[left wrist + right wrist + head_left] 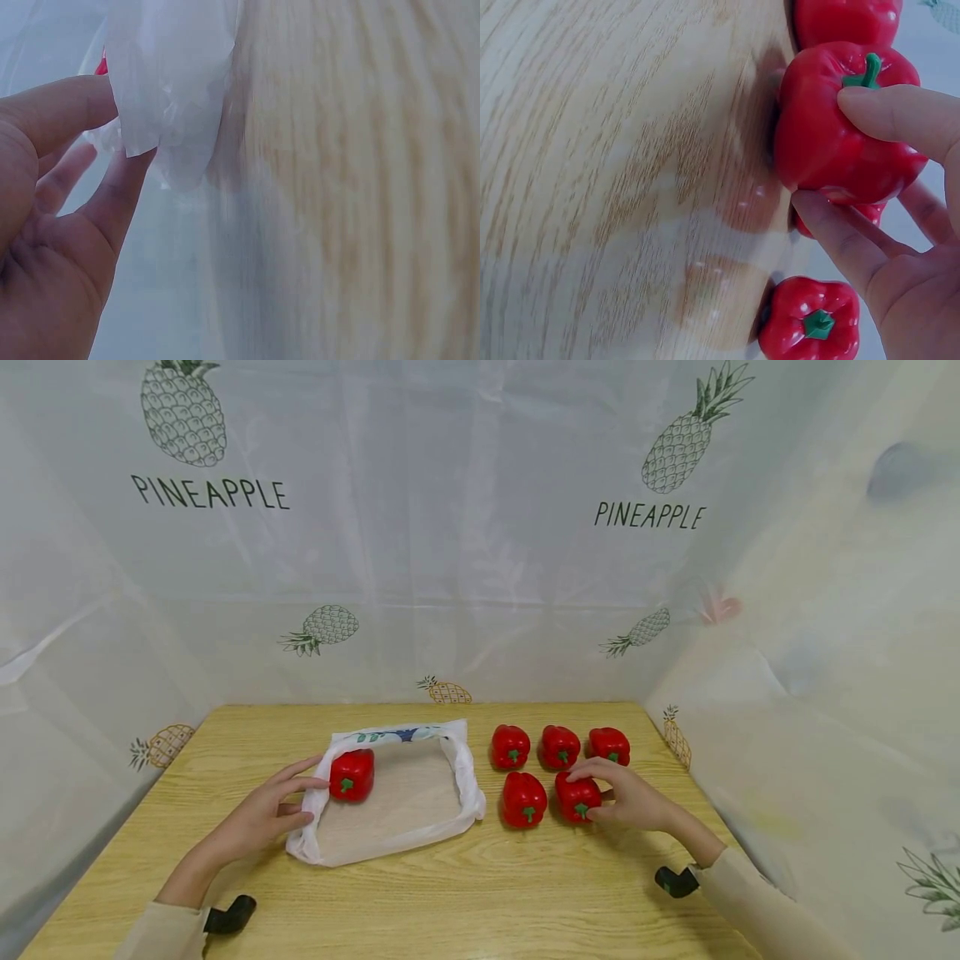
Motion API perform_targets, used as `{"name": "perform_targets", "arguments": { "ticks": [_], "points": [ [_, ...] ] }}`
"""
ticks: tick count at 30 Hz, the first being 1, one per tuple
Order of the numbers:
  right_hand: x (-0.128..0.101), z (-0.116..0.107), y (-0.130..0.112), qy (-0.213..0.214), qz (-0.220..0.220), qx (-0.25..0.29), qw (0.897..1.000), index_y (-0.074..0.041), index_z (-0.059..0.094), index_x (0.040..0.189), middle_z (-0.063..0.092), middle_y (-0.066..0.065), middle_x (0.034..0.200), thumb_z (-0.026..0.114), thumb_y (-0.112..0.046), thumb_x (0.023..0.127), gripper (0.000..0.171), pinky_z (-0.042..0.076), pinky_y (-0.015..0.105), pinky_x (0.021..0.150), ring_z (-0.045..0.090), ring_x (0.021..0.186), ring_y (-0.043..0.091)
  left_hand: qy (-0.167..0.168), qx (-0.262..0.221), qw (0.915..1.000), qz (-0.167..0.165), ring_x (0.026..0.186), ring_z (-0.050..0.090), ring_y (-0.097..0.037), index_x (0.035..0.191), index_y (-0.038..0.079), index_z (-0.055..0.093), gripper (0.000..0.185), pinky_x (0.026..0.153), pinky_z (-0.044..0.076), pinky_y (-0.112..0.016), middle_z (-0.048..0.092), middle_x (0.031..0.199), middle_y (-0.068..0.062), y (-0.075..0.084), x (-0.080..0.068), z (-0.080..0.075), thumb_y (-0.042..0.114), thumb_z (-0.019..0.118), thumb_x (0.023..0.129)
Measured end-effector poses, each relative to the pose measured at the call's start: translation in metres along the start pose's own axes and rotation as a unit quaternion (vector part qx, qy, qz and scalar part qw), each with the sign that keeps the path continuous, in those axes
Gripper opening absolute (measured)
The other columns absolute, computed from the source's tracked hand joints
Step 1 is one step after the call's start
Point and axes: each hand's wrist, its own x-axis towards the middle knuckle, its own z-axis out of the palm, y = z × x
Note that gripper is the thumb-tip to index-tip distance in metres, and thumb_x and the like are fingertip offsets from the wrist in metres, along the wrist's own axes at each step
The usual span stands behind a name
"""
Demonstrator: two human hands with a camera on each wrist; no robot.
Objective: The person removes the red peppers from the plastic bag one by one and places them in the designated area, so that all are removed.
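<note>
My right hand grips a red bell pepper with a green stem. In the right wrist view the thumb presses near the stem of this pepper, with the fingers on its opposite side. At the left, my left hand holds the near-left rim of a white plastic bag, which lies with its mouth spread wide. The left wrist view shows the bag's edge at the fingertips. Inside the bag, against its left side, sits another red bell pepper.
Beside the gripped pepper stands one more bell pepper. Behind are three others: a left one, a middle one and a right one. All stand on a wooden table, with a pineapple-print curtain around it.
</note>
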Motion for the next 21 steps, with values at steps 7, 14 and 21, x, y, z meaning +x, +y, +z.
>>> {"name": "perform_targets", "arguments": {
  "ticks": [7,14,21],
  "points": [
    [-0.0006,0.0023,-0.0002,0.004,-0.001,-0.004,1.0,-0.012,0.064,0.135,0.055,0.018,0.147,0.083,0.004,0.088,0.053,0.064,0.037,0.088,0.053,0.13,0.044,0.0,0.005,1.0,0.005,0.144,0.039,-0.05,0.136,0.011,0.069,0.05,0.091,0.062,-0.033,0.033,0.17,-0.02,-0.001,0.0006,0.0009,0.0,0.082,0.09],
    [0.0,0.0031,-0.0018,0.002,0.001,-0.009,1.0,-0.012,0.064,0.134,0.054,0.019,0.147,0.083,0.006,0.087,0.054,0.064,0.038,0.088,0.053,0.13,0.044,-0.004,0.004,1.0,0.001,0.145,0.039,-0.049,0.137,0.011,0.069,0.048,0.091,0.06,-0.024,0.032,0.17,-0.02,-0.0015,-0.0001,0.0005,0.001,0.081,0.091],
    [-0.0004,0.0029,0.0008,-0.004,0.009,-0.003,1.0,-0.014,0.065,0.134,0.052,0.019,0.149,0.084,0.004,0.087,0.054,0.062,0.038,0.09,0.053,0.13,0.043,-0.004,0.006,1.0,-0.004,0.144,0.04,-0.049,0.136,0.011,0.069,0.047,0.091,0.056,-0.016,0.032,0.17,-0.02,0.0002,-0.0001,0.0003,0.001,0.081,0.091]
  ]
}}
